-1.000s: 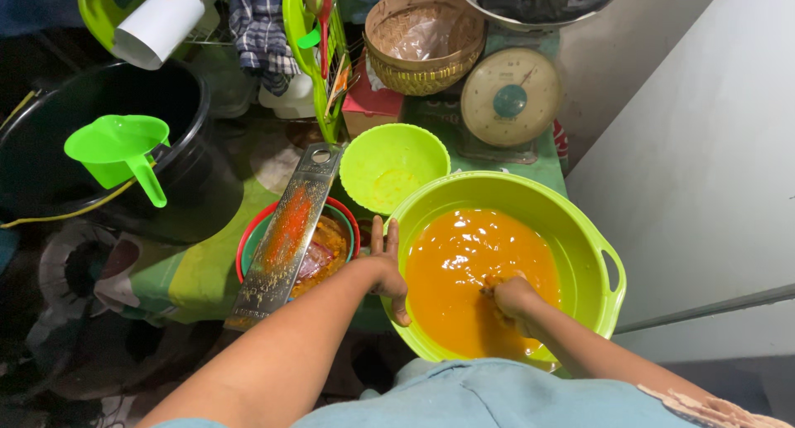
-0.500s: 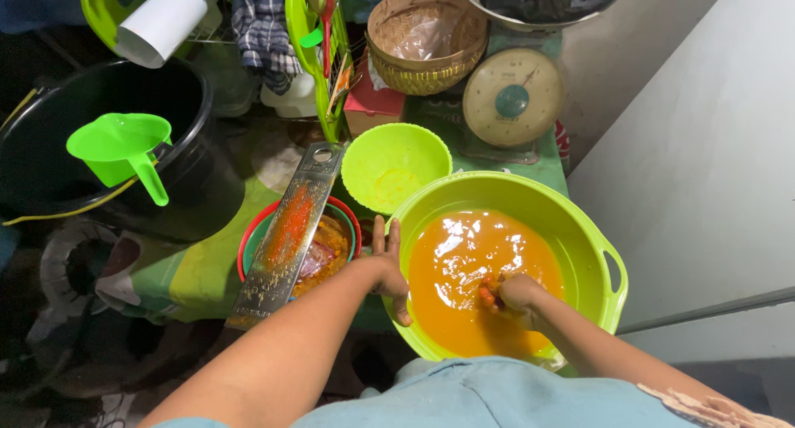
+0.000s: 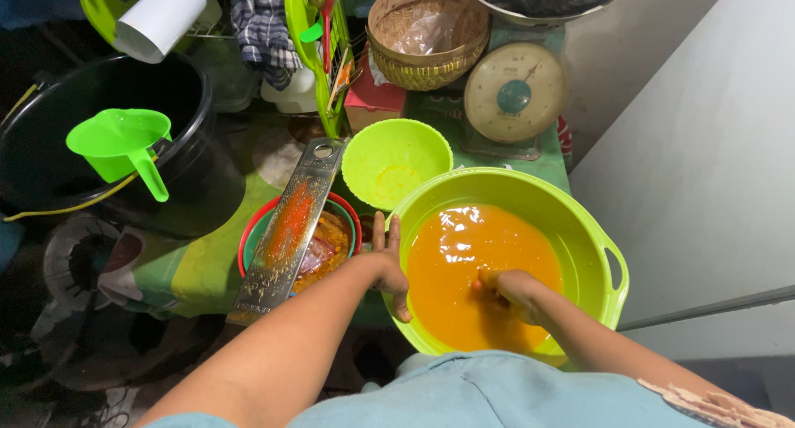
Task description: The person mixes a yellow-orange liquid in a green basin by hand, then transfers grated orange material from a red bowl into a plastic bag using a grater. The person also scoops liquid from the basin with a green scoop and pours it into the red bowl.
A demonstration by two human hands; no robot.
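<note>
A large lime-green basin point(image 3: 580, 221) holds orange liquid point(image 3: 464, 262). My left hand point(image 3: 387, 262) rests flat against the basin's left rim, fingers spread. My right hand point(image 3: 512, 293) is down in the orange liquid at the near side, fingers curled under the surface; whether it holds anything there is hidden. Left of the basin a metal grater point(image 3: 286, 229), smeared orange, lies across a red-rimmed bowl point(image 3: 248, 242) of orange pulp.
A smaller lime-green bowl point(image 3: 396, 159) sits behind the basin. A dial kitchen scale point(image 3: 515, 93) and woven basket point(image 3: 426, 35) stand at the back. A black tub point(image 3: 91, 138) with a green scoop point(image 3: 122, 142) is at left. A white wall point(image 3: 704, 146) closes the right.
My right hand has shifted slightly within the orange liquid, stirring it. My left hand and the basin have stayed in place.
</note>
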